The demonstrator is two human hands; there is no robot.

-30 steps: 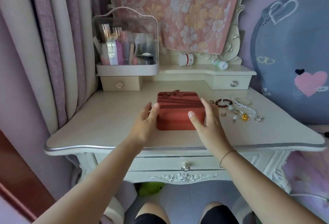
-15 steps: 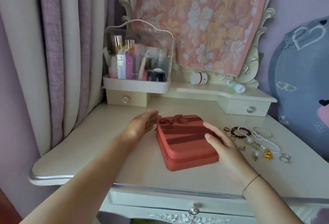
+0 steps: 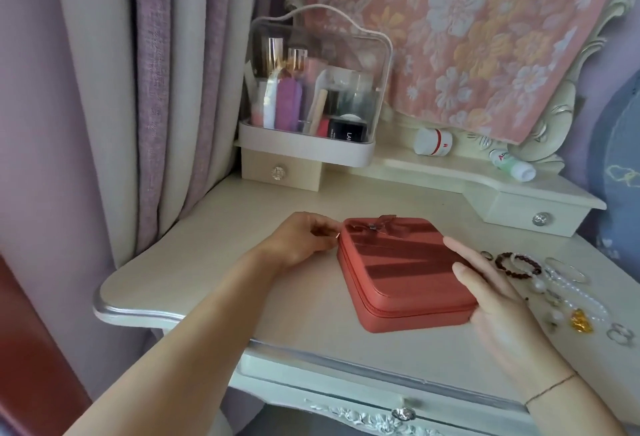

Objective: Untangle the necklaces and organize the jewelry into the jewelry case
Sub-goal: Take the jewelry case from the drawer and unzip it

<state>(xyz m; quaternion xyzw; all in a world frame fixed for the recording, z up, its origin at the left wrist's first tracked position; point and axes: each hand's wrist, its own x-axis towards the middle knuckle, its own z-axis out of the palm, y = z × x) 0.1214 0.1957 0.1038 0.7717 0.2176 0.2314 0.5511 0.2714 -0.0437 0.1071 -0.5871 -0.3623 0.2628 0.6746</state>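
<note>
A closed red jewelry case point(image 3: 401, 269) with a bow on its lid lies flat on the cream dressing table point(image 3: 214, 273). My left hand point(image 3: 301, 243) is at the case's far left corner, and its fingers pinch a small metal zipper pull there. Along the case's right side lies my right hand point(image 3: 491, 300), fingers straight on the lid and thumb against the front right corner. To the right of the case lies loose jewelry: a dark bead bracelet point(image 3: 517, 264), a pearl necklace point(image 3: 568, 292), a gold charm point(image 3: 580, 320) and rings point(image 3: 620, 335).
A clear cosmetics organizer point(image 3: 311, 89) stands on a small drawer unit at the back left. A raised shelf point(image 3: 450, 176) at the back carries a white jar point(image 3: 433, 142) and a lying bottle point(image 3: 512, 164). Curtains hang at the left. A flowered cloth covers the mirror.
The view has moved closer and lower. My left hand went from beside the case to its far left corner and pinched the zipper pull. My right hand stayed on the case's right side.
</note>
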